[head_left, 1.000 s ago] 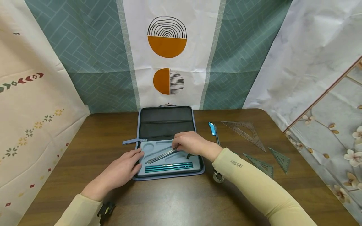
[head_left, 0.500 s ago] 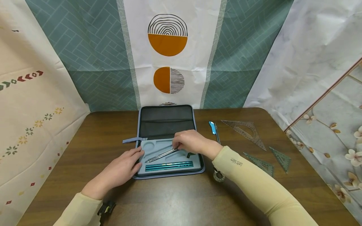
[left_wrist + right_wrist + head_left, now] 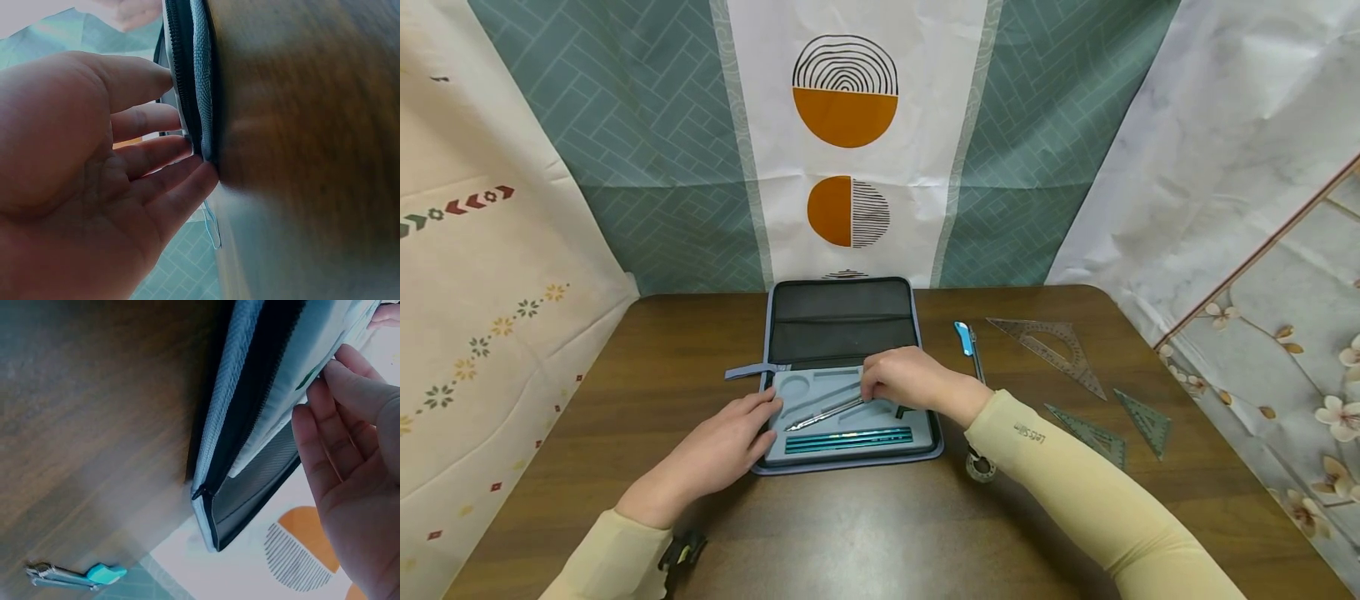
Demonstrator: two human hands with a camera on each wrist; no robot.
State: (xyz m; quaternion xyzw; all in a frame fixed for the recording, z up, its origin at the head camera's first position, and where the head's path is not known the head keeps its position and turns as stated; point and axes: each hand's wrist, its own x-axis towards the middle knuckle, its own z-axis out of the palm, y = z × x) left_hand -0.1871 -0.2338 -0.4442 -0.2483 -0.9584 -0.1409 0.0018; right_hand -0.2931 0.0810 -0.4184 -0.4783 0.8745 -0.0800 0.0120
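Observation:
An unzipped blue-grey case [image 3: 850, 471] lies open on the table, with a pale blue moulded tray [image 3: 887, 421] inside. Across that tray, a silver drawing compass [image 3: 823, 415] slants with its points to the lower left. My right hand [image 3: 902, 372] pinches its upper end, which the fingers cover. At the tray's left edge rests my left hand [image 3: 726, 442]; the left wrist view shows its fingers [image 3: 159, 178] fairly straight against the zipped rim. Several teal pencils [image 3: 850, 440] lie in the front slot, and a small dark green piece [image 3: 902, 411] sits near the right hand.
Right of the case lie a blue utility knife [image 3: 962, 339], a second compass-like metal tool [image 3: 975, 354], a clear set square [image 3: 1052, 350], and two green-tinted set squares [image 3: 1093, 437]. A small round reel [image 3: 980, 467] is partly under the right sleeve. A fabric strap [image 3: 748, 372] sticks out left.
My right hand has shifted very slightly to the right at the compass's upper end. The left hand stays on the tray's edge.

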